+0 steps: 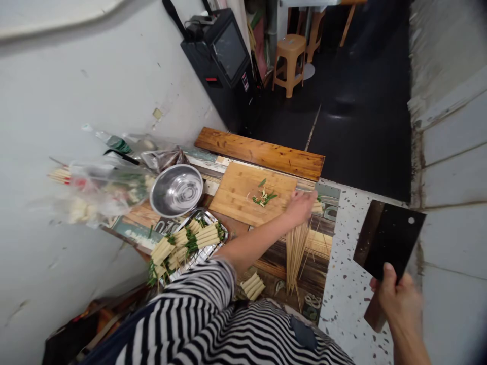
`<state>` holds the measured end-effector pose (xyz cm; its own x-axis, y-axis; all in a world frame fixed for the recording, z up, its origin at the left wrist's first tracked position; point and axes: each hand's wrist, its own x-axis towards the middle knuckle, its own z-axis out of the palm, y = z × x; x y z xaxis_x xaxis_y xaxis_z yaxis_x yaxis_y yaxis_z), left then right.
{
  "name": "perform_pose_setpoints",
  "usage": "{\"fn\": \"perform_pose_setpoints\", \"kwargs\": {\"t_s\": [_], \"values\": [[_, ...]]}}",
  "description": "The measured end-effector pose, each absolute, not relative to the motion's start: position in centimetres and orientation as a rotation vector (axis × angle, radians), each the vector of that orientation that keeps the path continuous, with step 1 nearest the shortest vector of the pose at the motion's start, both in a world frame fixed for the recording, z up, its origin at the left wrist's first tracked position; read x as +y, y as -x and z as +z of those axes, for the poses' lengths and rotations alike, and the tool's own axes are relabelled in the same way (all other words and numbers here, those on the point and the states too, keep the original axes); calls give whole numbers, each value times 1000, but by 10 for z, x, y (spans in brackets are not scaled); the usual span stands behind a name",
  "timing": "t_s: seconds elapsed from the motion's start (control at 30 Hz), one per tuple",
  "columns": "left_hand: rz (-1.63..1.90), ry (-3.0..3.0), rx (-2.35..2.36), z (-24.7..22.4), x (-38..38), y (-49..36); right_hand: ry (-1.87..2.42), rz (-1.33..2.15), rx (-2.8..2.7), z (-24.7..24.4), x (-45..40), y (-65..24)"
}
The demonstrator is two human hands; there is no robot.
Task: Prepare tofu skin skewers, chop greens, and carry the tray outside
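My right hand [401, 299] is wrapped round the handle of a dark cleaver [391, 238], its blade raised over the speckled ledge. Stretched across the table, my left hand [302, 207] has its fingers curled at the right edge of the wooden cutting board [238, 190]. Pale rolls with green ends [317, 206] lie at its fingertips; whatever is inside its grip is hidden. Below it a bundle of thin wooden skewers [297, 253] points toward me. Green and pale vegetable scraps [264, 196] rest on the board.
A metal tray [203, 256] bears several rolls tied with greens, near a steel bowl [177, 190]. More pale rolls [253, 286] lie by my body. Plastic bags [110, 187] crowd the wall side. A wooden bench [261, 153] and a stool [289, 63] stand beyond.
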<state>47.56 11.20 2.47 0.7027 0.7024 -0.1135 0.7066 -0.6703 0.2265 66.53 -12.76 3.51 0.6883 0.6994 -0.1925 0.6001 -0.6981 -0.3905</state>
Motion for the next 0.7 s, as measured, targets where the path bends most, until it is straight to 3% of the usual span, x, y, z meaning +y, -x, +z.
{"fn": "perform_pose_setpoints", "kwargs": {"t_s": [0.1, 0.27, 0.43, 0.7], "values": [[62, -2476, 1544, 44, 88, -407, 2569, 468, -1051, 51, -104, -648], [-159, -2167, 2049, 33, 67, -313, 2406, 534, -1811, 70, -28, -581], [-204, -2072, 2091, 11, 72, -293, 2148, 657, -2397, 69, 37, -509], [-106, -1998, 2040, 7, 74, -294, 2008, 670, -2662, 47, 60, -491]]}}
